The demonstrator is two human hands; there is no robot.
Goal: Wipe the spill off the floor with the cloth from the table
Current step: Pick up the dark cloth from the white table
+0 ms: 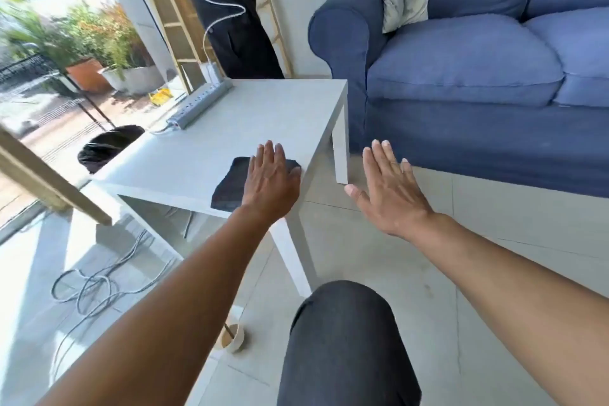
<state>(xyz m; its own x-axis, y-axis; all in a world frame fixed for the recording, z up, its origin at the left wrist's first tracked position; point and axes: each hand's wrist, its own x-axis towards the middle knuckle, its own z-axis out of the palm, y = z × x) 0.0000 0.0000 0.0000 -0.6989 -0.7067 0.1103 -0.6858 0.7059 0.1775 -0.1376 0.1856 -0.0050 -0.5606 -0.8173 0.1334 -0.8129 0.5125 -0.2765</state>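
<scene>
Just my head cam, wide-angle, looking forward and down over my arms at the table and floor.

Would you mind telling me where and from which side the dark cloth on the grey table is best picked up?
Best taken at its near-right corner, from above. The flat dark cloth lies limp at the near-right edge of the grey square table, so there is no raised part to grip; it probably needs pinching into a fold. The left hand is already spread over that side, while the right hand is open above the floor.
</scene>
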